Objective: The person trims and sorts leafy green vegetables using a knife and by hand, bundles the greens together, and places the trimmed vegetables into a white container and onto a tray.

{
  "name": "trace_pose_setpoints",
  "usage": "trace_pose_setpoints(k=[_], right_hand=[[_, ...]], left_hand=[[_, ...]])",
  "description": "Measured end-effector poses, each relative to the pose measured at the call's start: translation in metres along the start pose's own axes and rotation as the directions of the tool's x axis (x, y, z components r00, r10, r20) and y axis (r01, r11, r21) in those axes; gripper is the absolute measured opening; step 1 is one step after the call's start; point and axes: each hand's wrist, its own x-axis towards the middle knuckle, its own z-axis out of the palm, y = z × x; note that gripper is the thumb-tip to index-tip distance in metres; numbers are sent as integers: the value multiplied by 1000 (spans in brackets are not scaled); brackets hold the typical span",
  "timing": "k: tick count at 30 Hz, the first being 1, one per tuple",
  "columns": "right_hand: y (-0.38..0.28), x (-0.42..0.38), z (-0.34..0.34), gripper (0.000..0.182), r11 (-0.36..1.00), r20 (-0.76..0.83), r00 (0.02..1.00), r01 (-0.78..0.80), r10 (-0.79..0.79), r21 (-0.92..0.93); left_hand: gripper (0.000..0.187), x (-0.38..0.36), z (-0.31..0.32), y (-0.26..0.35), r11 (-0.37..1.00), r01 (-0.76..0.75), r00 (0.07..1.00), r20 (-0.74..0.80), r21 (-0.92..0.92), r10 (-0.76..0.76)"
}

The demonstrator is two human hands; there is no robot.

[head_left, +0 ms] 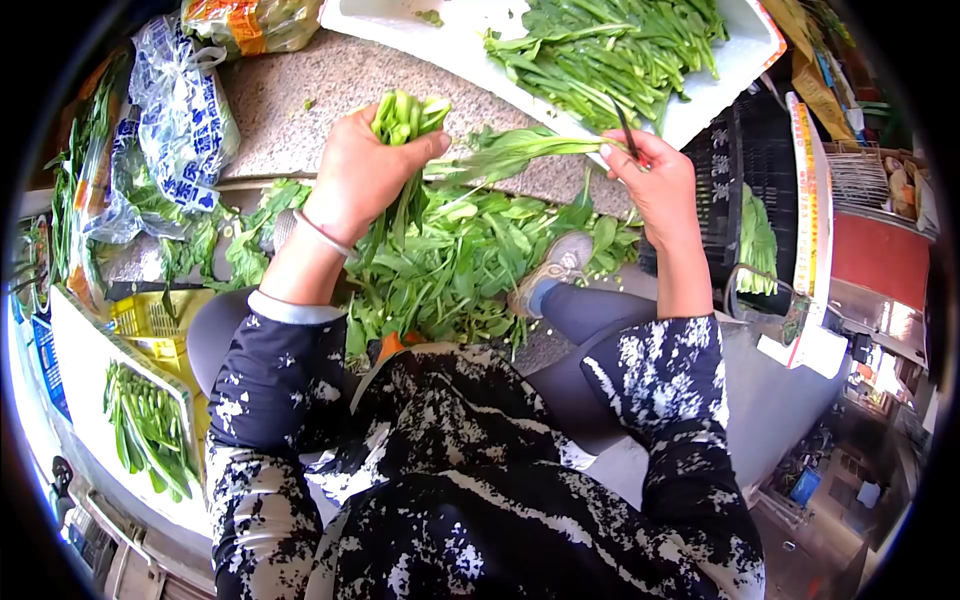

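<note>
A bunch of leafy greens (408,118) is wrapped in my left hand (355,175), its pale cut stem ends pointing up and its leaves hanging below. My right hand (660,180) pinches the stem end of a single leafy stalk (530,150), whose leaves reach left toward the bunch. A thin dark tool (624,128), perhaps a small knife, also sticks up from my right hand; its handle is hidden. Below both hands lies a heap of loose green leaves (450,260) on the ground. Beyond them, a white foam box (450,35) holds many green stalks (610,60).
Plastic bags with blue print (180,120) sit at the left. Another foam box with greens (75,340) and a yellow crate (160,325) stand lower left. On the right is a black crate (715,170). My shoe (555,270) rests beside the leaf heap.
</note>
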Motion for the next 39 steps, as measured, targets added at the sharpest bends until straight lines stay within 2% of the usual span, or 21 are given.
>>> trace_pose_setpoints(k=[1,2,4,5,7,9,11,12,13,16,19,21,23,25,27,28,30,32,36,38,39], right_hand=[[0,-2,4,22,1000,3,1000,-11,11,10],[-1,-3,8,22,994,89,990,-110,109,9],[-4,-6,15,23,969,205,948,-245,243,-16],[-2,-7,18,23,967,214,944,-255,252,-13],[0,-5,23,22,954,280,914,-301,292,-14],[-2,-5,28,22,955,281,915,-293,291,-34],[-2,-6,31,22,939,310,889,-342,338,-43],[1,-5,32,23,929,329,874,-369,358,-32],[1,-6,33,23,929,330,873,-370,358,-30],[0,-7,37,29,908,385,846,-417,369,46],[-3,-8,41,28,895,422,829,-439,367,83],[-6,-10,42,30,884,409,843,-442,350,154],[-10,-12,43,32,868,408,851,-444,332,220],[-11,-15,45,33,849,409,858,-444,312,285],[-10,-19,49,35,782,401,879,-435,260,446],[-9,-21,50,37,816,412,889,-383,198,433],[-7,-25,56,38,835,411,892,-365,187,412],[-8,-27,61,38,854,406,898,-339,169,395],[-14,-29,64,30,885,391,902,-326,185,331],[-15,-28,63,29,893,394,897,-331,199,304],[-15,-28,63,29,901,400,892,-337,211,275]], left_hand=[[19,0,-2,0,997,9,1000,-12,75,-8],[19,2,-2,-4,996,22,1000,-13,82,-21],[22,4,-2,-11,940,-64,998,-4,334,69],[22,3,-3,-13,940,-51,998,-7,338,56],[35,1,-2,-11,835,-146,989,67,531,131],[34,-3,3,-5,791,-170,984,145,588,104],[25,-8,12,-7,838,-180,975,206,514,83],[24,-9,17,-9,856,-127,976,215,502,18],[24,-8,19,-15,883,-173,967,246,436,69],[26,-11,25,-22,911,-194,959,267,365,98],[37,-12,26,-22,939,-195,952,286,284,111],[23,-15,26,-18,999,-21,944,329,-37,32],[20,-15,26,-17,997,29,950,313,-66,-6],[19,-14,26,-19,974,116,949,311,-193,-52],[19,-12,26,-20,975,99,960,275,-197,-42],[18,-11,26,-20,976,84,969,243,-202,-33],[18,-10,26,-22,976,68,977,212,-206,-24],[17,-9,28,-23,999,-38,987,157,-36,44],[16,-10,29,-22,991,-130,979,152,-38,135],[16,-13,30,-20,975,-209,974,103,79,200],[16,-13,29,-19,975,-208,974,104,79,199]])
